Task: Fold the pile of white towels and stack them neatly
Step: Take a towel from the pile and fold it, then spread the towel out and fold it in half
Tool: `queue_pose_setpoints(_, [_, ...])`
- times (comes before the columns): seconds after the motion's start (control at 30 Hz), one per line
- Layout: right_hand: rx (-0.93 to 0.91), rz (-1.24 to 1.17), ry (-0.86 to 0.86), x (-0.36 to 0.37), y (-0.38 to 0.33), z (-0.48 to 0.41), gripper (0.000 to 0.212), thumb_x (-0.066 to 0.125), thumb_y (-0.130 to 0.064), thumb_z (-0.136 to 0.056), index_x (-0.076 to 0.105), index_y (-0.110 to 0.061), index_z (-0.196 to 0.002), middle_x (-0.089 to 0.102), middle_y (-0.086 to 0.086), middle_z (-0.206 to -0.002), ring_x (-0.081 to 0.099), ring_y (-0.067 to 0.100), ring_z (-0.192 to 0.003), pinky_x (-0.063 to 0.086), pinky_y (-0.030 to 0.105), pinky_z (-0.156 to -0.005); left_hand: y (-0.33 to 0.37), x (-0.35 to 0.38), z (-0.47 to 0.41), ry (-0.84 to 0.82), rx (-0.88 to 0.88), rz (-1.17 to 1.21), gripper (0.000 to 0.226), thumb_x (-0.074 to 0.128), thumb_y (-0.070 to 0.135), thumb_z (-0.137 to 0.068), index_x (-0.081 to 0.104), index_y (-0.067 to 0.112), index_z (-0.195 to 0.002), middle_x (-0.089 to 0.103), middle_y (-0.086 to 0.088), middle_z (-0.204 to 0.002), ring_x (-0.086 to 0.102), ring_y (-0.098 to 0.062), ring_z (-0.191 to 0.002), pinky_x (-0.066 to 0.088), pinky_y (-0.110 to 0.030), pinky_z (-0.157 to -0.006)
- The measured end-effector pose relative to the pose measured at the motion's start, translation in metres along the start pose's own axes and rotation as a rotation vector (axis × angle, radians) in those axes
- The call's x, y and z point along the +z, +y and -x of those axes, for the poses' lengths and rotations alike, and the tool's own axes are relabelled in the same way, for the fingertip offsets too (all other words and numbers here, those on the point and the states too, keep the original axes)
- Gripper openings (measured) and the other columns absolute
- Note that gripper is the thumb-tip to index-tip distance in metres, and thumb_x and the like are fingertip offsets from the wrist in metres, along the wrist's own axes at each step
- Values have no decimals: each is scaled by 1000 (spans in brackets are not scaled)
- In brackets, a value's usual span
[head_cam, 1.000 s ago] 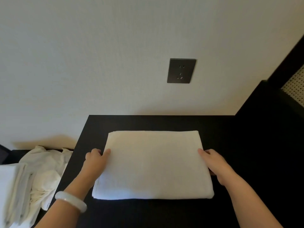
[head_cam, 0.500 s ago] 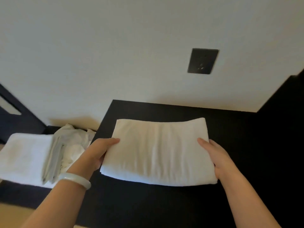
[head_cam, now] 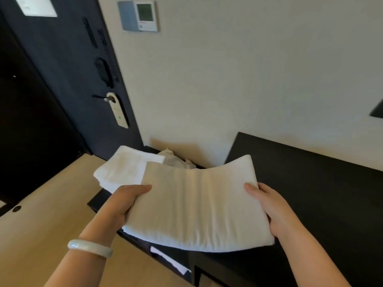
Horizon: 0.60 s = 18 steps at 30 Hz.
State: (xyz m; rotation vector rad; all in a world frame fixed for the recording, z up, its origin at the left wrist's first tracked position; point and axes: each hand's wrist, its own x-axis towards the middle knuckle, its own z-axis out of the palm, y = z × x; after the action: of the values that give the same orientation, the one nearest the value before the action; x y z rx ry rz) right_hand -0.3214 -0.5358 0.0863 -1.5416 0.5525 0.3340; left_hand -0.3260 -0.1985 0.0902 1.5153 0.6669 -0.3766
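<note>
By a cream wall [head_cam: 248,79], lifting the folded towel [head_cam: 196,206] off the worktop [head_cam: 315,183] past its left edge toward the stack [head_cam: 124,168], pinching its ends in left hand [head_cam: 124,201] and right hand [head_cam: 267,206].

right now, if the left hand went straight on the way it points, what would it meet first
Likely the crumpled towels beside the folded stack, since the left hand, gripping the folded towel, points forward and slightly right. Depth is unclear; it may pass above them to the wall.
</note>
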Motion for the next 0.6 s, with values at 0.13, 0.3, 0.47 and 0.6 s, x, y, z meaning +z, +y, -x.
queue_pose_setpoints(0.13, [-22, 10, -17, 96, 8, -2, 17, 68, -30, -92, 65, -20, -105, 73, 8, -102, 69, 30, -95, 53, 47, -79, 1, -81, -24, -2, 28, -16, 27, 70, 26, -89, 72, 6, -106, 75, -17, -96, 71, -38, -94, 55, -51, -89])
queue_pose_setpoints(0.3, [36, -14, -11, 185, 16, -16, 25, 73, -30, -88, 67, -20, -110, 75, 8, -103, 70, 32, -99, 53, 56, -91, 14, -162, -64, 23, 30, -37, 24, 70, 24, -90, 73, 4, -103, 76, -17, -92, 72, -36, -88, 57, -45, -81])
queue_pose_setpoints(0.47, [72, -42, -3, 236, 27, -51, 30, 71, -26, -90, 63, -22, -119, 70, 8, -113, 66, 32, -105, 52, 55, -93, 24, -205, -121, -19, 4, -80, 15, 70, 20, -90, 72, 6, -96, 76, -16, -86, 73, -35, -84, 57, -45, -81])
queue_pose_setpoints(0.6, [92, -62, 12, 274, 35, -97, 22, 68, -20, -92, 65, -17, -114, 69, 7, -109, 64, 28, -101, 52, 41, -78, 27, -219, -175, 45, -13, -77, 10, 72, 12, -88, 69, 4, -92, 75, -13, -76, 70, -32, -77, 55, -38, -71])
